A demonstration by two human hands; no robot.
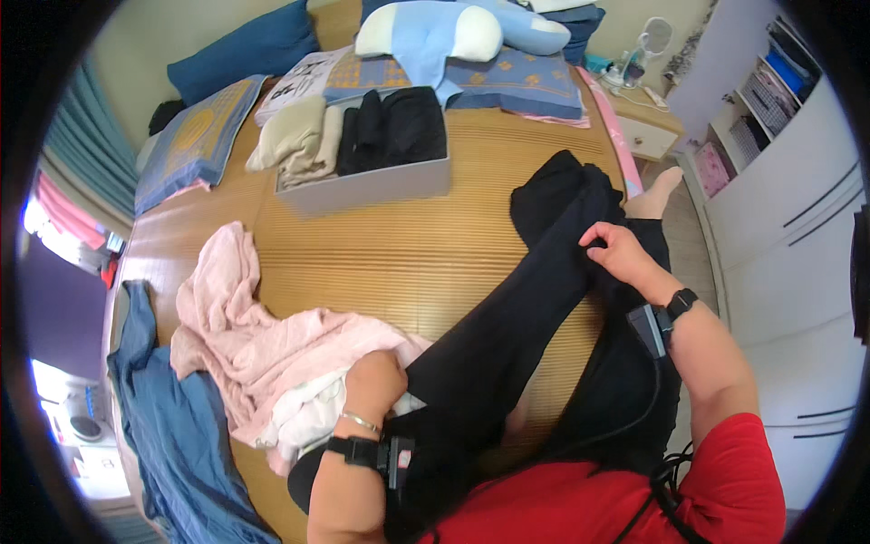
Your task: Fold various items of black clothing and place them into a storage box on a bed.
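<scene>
A pair of black trousers (pixel 503 317) stretches slantwise over my lap, its straight leg end at the lower left and a bunched part at the upper right. My left hand (pixel 376 381) is closed at that leg end; its fingertips are hidden. My right hand (pixel 625 256) pinches the black cloth near the bunched part, thumb and forefinger together. Under and beside my left hand lies a crumpled pink garment (pixel 272 349), with a white garment (pixel 308 408) partly beneath it. Farther left, a blue garment (pixel 177 417) is spread along the bed edge.
A grey storage box (pixel 372 188) holds folded beige and black clothes on the bed mat (pixel 453 227). Behind it are pillows (pixel 521 86) and a blue-and-white plush toy (pixel 430 36). A nightstand (pixel 639 136) and white cabinets (pixel 770 263) stand at the right.
</scene>
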